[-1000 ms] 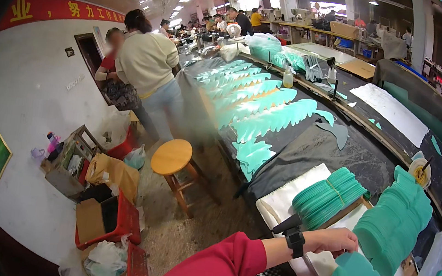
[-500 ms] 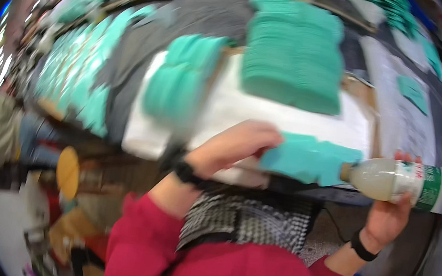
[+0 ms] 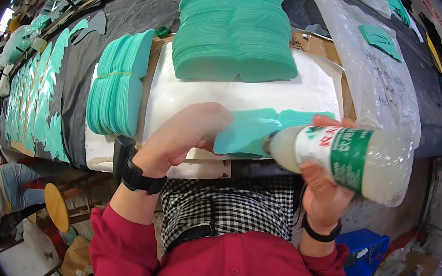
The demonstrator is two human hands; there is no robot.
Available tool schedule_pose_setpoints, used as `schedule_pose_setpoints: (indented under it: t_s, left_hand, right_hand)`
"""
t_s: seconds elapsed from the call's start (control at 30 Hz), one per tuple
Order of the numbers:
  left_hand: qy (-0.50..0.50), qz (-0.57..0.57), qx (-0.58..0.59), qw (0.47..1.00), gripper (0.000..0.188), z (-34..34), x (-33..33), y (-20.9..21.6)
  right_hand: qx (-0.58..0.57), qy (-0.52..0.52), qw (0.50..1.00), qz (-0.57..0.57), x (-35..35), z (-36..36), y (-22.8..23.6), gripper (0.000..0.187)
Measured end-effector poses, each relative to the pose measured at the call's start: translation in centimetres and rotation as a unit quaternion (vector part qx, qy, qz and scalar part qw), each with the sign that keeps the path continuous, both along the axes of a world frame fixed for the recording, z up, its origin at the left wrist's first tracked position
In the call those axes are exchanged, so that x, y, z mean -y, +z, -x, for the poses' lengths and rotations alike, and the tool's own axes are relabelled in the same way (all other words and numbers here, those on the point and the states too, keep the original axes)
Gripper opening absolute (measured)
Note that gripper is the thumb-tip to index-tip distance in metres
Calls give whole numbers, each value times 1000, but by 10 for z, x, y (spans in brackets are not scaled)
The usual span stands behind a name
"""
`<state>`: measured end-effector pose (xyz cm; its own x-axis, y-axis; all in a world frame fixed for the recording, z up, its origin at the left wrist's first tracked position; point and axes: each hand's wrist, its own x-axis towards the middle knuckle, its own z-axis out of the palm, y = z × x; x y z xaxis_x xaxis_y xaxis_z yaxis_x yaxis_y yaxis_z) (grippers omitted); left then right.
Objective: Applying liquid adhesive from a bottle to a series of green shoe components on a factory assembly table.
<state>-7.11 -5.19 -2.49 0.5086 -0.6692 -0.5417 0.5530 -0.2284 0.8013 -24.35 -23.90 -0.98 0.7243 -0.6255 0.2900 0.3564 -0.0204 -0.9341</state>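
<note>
Right now your left hand (image 3: pixel 188 134) presses flat, fingers spread, on a teal cut piece (image 3: pixel 252 131) lying on the white sheet (image 3: pixel 304 93) at the bench's near edge. Your right hand (image 3: pixel 322 192) is clenched around a plastic bottle (image 3: pixel 351 159), tipped sideways, nozzle touching that piece. Behind it sits a tall teal stack (image 3: pixel 234 29); another bundle (image 3: pixel 117 86) lies left on the dark bench (image 3: pixel 137 12). A yellow stool (image 3: pixel 55 206) stands on the floor lower left.

teal foam piece (image 3: pixel 246 132): flat on white sheet | plastic bottle (image 3: pixel 348 159): milky, green-labelled, tilted, nozzle touching piece
</note>
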Motion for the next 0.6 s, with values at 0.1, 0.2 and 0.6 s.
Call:
schedule_pose_setpoints:
  t_s: [0.1, 0.2, 0.6]
  left_hand:
    - [-19, -25, 9, 999, 11, -2, 1, 6]
    - [-23, -30, 14, 999, 10, -4, 1, 8]
    - [-7, 11, -15, 1000, 19, -5, -1, 14]
  right_hand:
    - [-48, 61, 966, 246, -4, -8, 3, 81]
    - [-51, 127, 972, 189, -23, -19, 20, 82]
    - [1, 135, 978, 158, -5, -25, 20, 91]
